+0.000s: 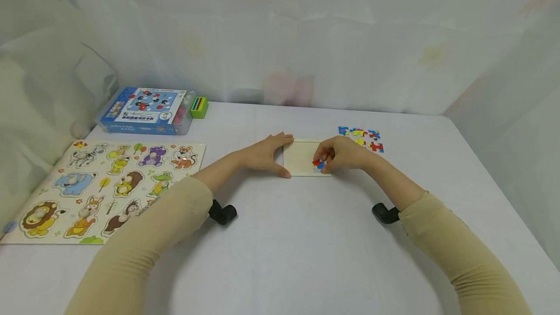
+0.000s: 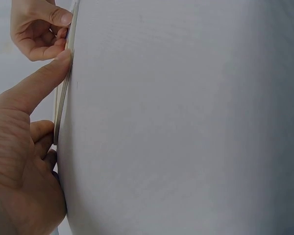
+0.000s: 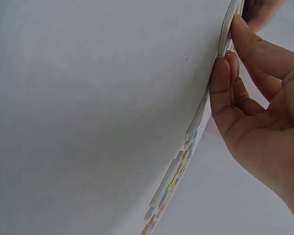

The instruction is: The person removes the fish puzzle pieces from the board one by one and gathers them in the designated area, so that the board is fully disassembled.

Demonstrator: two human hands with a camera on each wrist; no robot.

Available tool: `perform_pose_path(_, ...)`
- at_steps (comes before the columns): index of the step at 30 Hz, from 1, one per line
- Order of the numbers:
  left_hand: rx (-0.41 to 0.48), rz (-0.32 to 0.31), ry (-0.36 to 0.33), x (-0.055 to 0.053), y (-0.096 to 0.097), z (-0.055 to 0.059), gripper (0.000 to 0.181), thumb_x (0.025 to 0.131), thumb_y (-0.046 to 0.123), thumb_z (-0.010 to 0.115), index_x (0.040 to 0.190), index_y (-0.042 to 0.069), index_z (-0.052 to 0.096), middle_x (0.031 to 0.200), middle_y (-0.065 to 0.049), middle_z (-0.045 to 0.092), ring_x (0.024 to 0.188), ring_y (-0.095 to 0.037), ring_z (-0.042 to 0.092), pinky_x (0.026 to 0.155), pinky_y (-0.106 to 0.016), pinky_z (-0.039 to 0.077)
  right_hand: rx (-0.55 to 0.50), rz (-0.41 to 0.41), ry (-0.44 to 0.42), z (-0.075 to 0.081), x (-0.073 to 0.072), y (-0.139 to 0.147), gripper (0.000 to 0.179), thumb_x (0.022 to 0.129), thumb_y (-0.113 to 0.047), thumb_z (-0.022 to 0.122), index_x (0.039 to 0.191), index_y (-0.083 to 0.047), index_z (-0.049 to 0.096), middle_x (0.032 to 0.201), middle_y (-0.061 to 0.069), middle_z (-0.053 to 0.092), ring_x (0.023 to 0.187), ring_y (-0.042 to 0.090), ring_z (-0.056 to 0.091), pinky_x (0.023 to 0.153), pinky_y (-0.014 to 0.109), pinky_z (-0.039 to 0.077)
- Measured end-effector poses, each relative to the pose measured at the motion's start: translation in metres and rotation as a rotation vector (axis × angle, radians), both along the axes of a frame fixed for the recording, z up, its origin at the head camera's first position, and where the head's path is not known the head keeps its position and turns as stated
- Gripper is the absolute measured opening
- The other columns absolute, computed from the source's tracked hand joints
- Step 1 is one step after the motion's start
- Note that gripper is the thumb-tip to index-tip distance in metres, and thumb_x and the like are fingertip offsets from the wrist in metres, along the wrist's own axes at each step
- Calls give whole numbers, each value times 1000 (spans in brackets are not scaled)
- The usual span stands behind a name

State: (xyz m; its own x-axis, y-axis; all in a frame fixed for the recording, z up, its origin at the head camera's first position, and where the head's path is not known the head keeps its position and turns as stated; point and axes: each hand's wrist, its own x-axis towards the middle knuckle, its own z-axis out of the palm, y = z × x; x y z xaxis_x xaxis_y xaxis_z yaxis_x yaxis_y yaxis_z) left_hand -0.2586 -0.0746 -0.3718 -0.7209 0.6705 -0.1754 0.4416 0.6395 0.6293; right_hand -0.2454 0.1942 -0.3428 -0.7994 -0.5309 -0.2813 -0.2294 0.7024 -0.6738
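A shallow pale wooden puzzle tray [image 1: 299, 157] lies on the table between the two hands. My left hand [image 1: 264, 153] touches its left end, thumb and fingers spread toward the near and far corners; the left wrist view shows the thumb [image 2: 39, 85] along the near edge. Over the tray's right end, my right hand [image 1: 343, 153] curls its fingers and pinches a small red and blue jigsaw piece [image 1: 318, 165]. That hand partly covers the piece and the tray's right side. Behind the right hand lie several loose, brightly coloured jigsaw pieces [image 1: 375, 147], also seen edge-on in the right wrist view.
A large animal puzzle board [image 1: 105, 181] covers the table's left side, its near right part hidden by my left sleeve. At the back left stand a blue boxed set [image 1: 144, 111] in a clear case and a small green block [image 1: 199, 108]. White cloth hangs behind.
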Motion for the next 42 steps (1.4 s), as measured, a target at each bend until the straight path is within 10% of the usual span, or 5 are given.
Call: perform_pose_path(42,-9,-9,5,1,1,1,106,78,44,81,158,8,20,168,-4,15,158,-24,0,130,-46,0,-29,83,74,2,-4,3,19,83,-3,68,98,-15,72,83,5,63,80,19,57,73,28,48)
